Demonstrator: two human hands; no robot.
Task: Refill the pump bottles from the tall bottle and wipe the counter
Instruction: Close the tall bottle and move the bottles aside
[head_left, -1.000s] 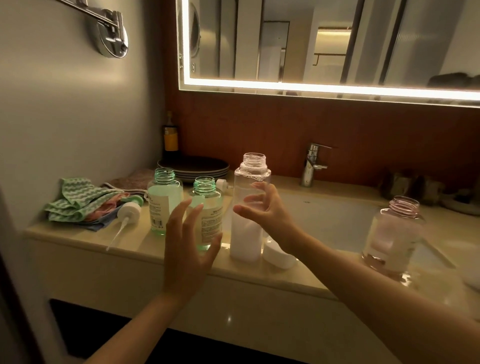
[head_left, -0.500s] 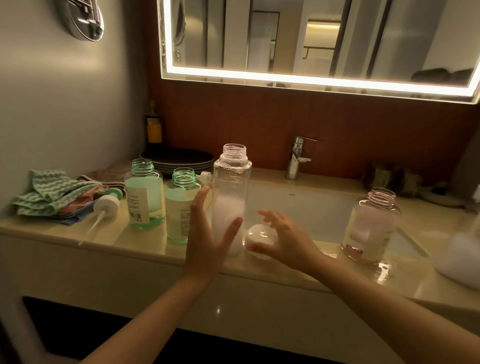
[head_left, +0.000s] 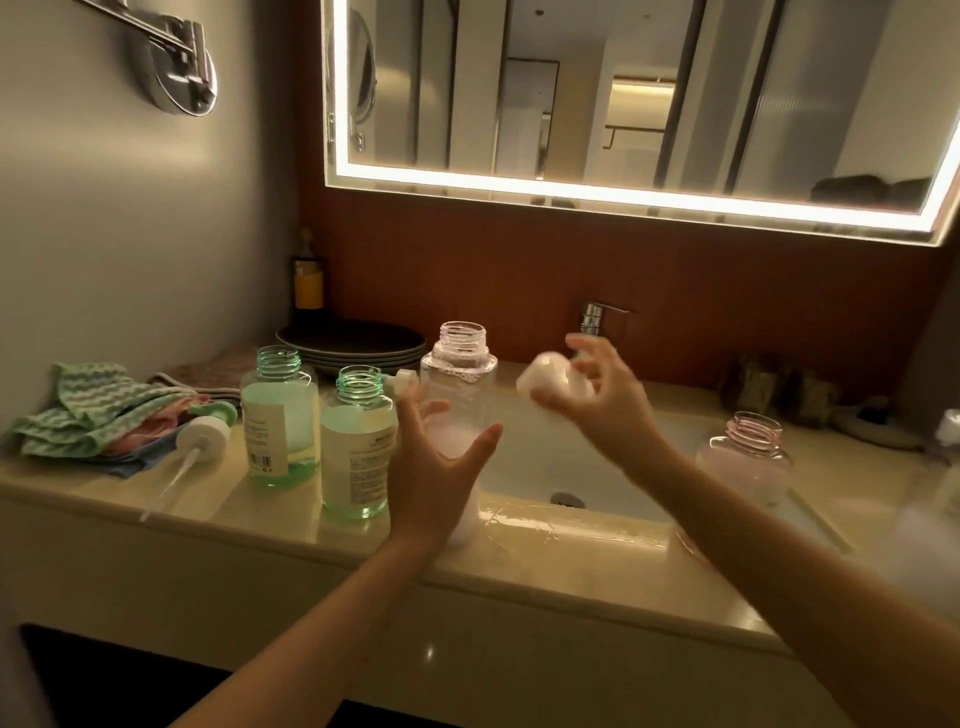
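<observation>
Two green bottles (head_left: 280, 402) (head_left: 357, 415) carry white labels (head_left: 266, 441), print illegible.

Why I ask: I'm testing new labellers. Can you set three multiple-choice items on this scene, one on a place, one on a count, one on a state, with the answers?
1. Where is the white cap? A in the sink; B in the right hand; C on the plates.
2. How many green-tinted bottles stand on the counter? A two; B one; C three.
3. The neck of the tall bottle is: A capped; B fitted with a pump; C open.
Answers: 1 B, fingers curl round it in the air. 2 A, both stand left of the tall bottle. 3 C, bare threads show at its top.
</observation>
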